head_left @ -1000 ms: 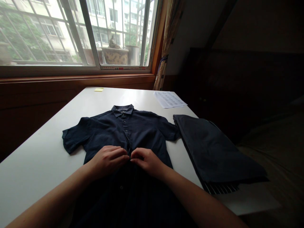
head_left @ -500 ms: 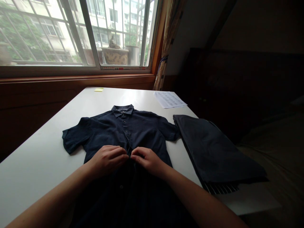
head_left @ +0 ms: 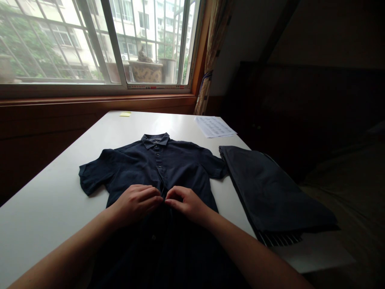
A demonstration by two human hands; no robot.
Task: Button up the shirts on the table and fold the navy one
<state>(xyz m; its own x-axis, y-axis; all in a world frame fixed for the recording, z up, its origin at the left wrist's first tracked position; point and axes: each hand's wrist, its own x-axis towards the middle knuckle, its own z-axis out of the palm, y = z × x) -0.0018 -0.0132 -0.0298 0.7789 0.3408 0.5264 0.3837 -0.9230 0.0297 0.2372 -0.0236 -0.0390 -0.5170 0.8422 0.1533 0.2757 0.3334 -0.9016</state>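
A dark navy short-sleeved shirt (head_left: 180, 160) lies front up, its collar pointing away from me. Small buttons run down its front placket, and a gap shows in the placket just above my fingers. My left hand (head_left: 140, 200) is closed on the shirt's front edge at mid-chest, fingers bent. Facing it, my right hand (head_left: 185, 200) pinches the fabric between thumb and forefinger. The fingertips of both hands nearly meet at the placket, and the button between them, if any, is hidden. Lower down, a pale button (head_left: 153, 237) shows on the dark cloth.
The shirt lies on a white table (head_left: 57, 192). To its right is a folded pile of dark cloth (head_left: 273, 188), with a striped edge underneath. Printed papers (head_left: 215, 126) lie at the back right, a yellow sticky note (head_left: 125, 114) at the back left. A barred window is beyond.
Both hands stay at the same spot on the placket. Only the right thumb and forefinger shift slightly. The shirt and the other things keep their places.
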